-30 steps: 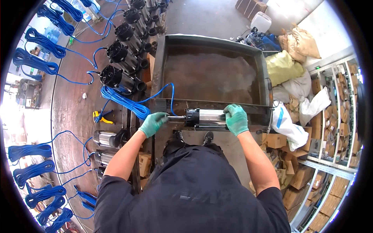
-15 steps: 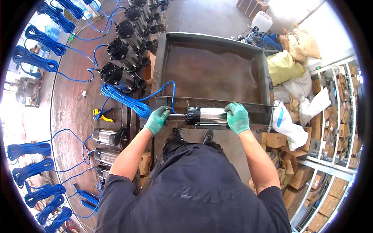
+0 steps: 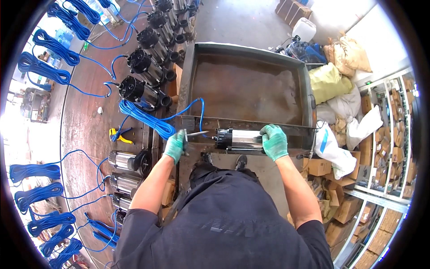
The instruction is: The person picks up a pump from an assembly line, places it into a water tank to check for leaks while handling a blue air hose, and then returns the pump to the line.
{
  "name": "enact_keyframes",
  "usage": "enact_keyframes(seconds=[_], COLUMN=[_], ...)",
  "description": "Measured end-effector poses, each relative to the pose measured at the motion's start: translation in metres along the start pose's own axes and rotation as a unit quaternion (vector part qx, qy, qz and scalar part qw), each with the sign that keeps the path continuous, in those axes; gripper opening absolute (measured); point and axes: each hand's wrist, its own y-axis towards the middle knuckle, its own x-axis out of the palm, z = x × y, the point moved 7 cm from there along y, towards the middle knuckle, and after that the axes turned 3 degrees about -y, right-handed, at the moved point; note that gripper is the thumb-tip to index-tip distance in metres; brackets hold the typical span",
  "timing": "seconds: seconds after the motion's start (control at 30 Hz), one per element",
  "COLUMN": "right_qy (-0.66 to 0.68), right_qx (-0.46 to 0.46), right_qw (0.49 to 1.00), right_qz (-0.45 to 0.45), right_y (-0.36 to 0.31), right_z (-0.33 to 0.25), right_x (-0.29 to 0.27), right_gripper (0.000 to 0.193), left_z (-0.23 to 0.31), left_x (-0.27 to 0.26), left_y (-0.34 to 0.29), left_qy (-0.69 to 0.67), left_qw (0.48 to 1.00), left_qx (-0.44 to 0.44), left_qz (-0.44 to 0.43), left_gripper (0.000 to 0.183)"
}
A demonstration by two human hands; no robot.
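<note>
In front of me a silver-and-black submersible pump (image 3: 244,137) lies on its side on the near ledge of a metal tank (image 3: 197,58). My right hand (image 3: 274,142), in a green glove, is closed round the pump's right end. In my gloved left hand (image 3: 175,146) is a T-handle wrench (image 3: 197,133), its crossbar in the fist. The shaft points right, toward the black end of the pump, and its tip stands a little apart from it. A blue cable coil (image 3: 148,119) lies just beyond my left hand, and its cable loops over the tank's near edge.
Shallow brownish water covers the tank's floor. On the bench (image 3: 85,116) at left stand several pumps (image 3: 141,92) with blue cable coils (image 3: 42,172), near a yellow-handled tool (image 3: 120,135). Sacks (image 3: 329,80), cardboard boxes (image 3: 319,165) and a white shelf rack (image 3: 380,134) line the right side.
My left hand has drawn the wrench back left, away from the pump's end, and its shaft now tilts. My right hand still grips the pump.
</note>
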Motion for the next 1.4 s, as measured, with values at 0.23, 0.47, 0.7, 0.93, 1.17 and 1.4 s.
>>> enact_keyframes(seconds=[0.23,0.47,0.7,0.93,1.17,1.4], right_qy=[0.009,-0.009,0.004,0.29,-0.056,-0.001], right_qx=[0.004,-0.007,0.02,0.091,0.174,0.116], right_qw=[1.0,1.0,1.0,0.952,0.925,0.901], right_qz=[0.002,0.012,-0.001,0.036,-0.333,-0.418], right_y=[0.0,0.0,-0.002,-0.006,-0.045,-0.046], right_z=[0.001,0.0,0.003,0.037,0.137,0.137], right_x=[0.003,0.001,0.002,0.005,0.004,0.018], right_gripper=[0.011,0.01,0.01,0.017,0.048,0.038], left_z=[0.023,0.021,0.043,0.053,0.055,0.042], left_x=[-0.034,-0.031,-0.023,0.039,0.119,0.123], left_y=[0.046,0.068,0.038,-0.008,-0.072,-0.064], left_qy=[0.021,-0.042,0.212,0.285,0.386,0.501], left_qw=[0.998,0.989,0.972,0.906,0.822,0.791], left_qx=[0.0,-0.136,-0.099,0.308,0.409,0.348], left_qz=[0.064,0.04,0.017,-0.053,-0.086,-0.042], left_gripper=[0.035,0.041,0.05,0.027,0.042,0.042])
